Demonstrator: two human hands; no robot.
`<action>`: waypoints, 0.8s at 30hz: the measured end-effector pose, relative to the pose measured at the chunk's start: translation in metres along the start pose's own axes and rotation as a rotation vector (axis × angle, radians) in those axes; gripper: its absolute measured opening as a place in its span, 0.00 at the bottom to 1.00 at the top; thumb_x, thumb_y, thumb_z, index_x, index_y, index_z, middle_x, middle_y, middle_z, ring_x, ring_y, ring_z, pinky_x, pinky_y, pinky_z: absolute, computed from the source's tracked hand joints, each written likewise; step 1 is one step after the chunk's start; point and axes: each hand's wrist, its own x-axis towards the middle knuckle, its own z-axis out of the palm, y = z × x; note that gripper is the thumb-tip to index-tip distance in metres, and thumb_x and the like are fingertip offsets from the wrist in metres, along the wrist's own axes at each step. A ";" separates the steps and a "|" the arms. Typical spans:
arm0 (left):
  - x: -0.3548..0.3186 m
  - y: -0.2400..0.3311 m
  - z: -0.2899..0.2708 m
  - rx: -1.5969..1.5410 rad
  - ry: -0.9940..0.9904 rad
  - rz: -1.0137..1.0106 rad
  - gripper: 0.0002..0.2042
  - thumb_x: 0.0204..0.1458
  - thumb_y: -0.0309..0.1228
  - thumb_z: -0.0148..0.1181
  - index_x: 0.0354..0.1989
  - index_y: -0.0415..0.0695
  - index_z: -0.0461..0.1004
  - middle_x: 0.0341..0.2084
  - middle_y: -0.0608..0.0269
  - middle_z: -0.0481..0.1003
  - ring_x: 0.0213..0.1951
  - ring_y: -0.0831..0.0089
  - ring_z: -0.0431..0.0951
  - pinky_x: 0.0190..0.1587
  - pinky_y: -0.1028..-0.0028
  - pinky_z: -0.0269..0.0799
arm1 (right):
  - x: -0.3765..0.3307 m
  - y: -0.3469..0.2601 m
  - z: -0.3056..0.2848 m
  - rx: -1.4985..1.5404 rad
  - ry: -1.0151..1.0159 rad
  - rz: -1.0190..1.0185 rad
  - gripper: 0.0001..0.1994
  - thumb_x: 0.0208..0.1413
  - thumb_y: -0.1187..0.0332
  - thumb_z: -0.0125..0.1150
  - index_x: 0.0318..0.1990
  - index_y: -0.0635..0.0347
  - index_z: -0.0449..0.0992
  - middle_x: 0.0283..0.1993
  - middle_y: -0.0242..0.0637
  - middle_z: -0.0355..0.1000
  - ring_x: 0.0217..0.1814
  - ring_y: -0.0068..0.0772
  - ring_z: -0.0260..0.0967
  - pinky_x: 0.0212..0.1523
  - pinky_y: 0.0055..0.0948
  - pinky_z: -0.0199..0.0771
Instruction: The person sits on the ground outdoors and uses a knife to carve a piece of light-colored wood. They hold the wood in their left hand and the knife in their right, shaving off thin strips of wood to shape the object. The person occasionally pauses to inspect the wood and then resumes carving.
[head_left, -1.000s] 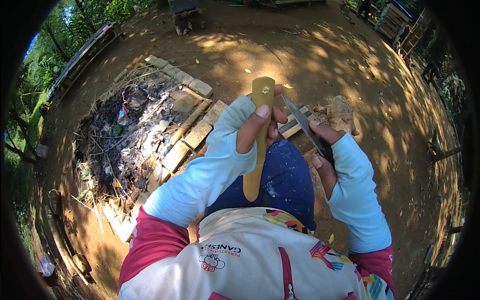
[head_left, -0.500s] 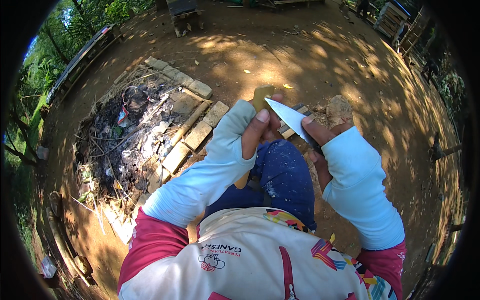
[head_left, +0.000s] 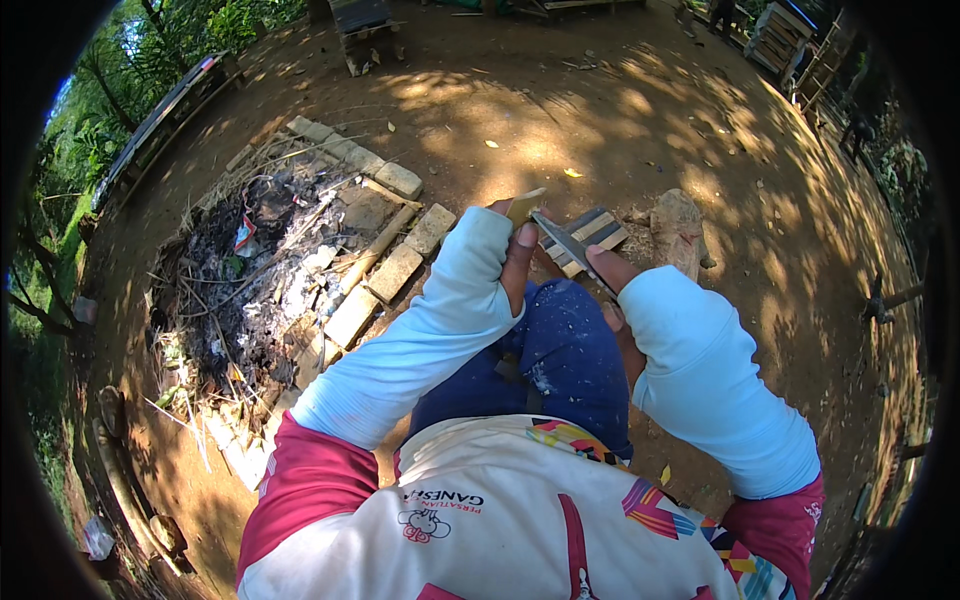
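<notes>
Over my blue-trousered knees, my left hand point(head_left: 520, 262) is closed around a flat, yellowish piece of wood point(head_left: 525, 205). Only its upper end sticks out past the fingers; the sleeve and hand hide the rest. My right hand point(head_left: 612, 270) grips a knife point(head_left: 566, 240), with the handle mostly hidden inside the fist. The blade is seen almost edge-on and points up and left. Its tip lies against or very close to the wood, beside my left thumb; contact cannot be made out for certain.
Ash and charred litter fill a fire pit point(head_left: 270, 270) at left, edged with pale bricks point(head_left: 396, 270). Beyond my knees lie striped wooden slats point(head_left: 605, 230) and a short log point(head_left: 678, 230). Low benches point(head_left: 160, 120) stand farther off, and branches point(head_left: 120, 480) lie at lower left.
The knife has turned from showing its broad side to nearly edge-on. The wood has tilted, and its lower end no longer shows under my left wrist. My right hand has shifted slightly left.
</notes>
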 end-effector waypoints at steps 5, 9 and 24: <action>0.007 -0.006 -0.002 0.142 0.077 0.241 0.11 0.64 0.27 0.50 0.52 0.38 0.69 0.37 0.59 0.76 0.36 0.76 0.74 0.39 0.76 0.70 | 0.005 -0.006 -0.005 0.466 -0.145 0.189 0.18 0.65 0.71 0.49 0.61 0.63 0.68 0.28 0.39 0.68 0.27 0.30 0.67 0.30 0.29 0.69; 0.019 -0.012 -0.009 0.149 0.065 0.433 0.10 0.62 0.24 0.49 0.50 0.38 0.69 0.38 0.56 0.77 0.35 0.72 0.76 0.39 0.73 0.72 | -0.005 -0.008 0.012 0.826 -0.122 0.413 0.19 0.68 0.64 0.47 0.62 0.63 0.67 0.26 0.31 0.66 0.24 0.20 0.60 0.26 0.24 0.64; 0.025 -0.054 -0.004 -0.347 -0.019 0.519 0.10 0.58 0.19 0.48 0.47 0.41 0.70 0.30 0.60 0.74 0.28 0.71 0.73 0.32 0.73 0.69 | -0.010 -0.002 0.080 2.288 -0.447 0.465 0.22 0.68 0.56 0.47 0.64 0.55 0.60 0.23 0.33 0.65 0.12 0.17 0.55 0.11 0.17 0.51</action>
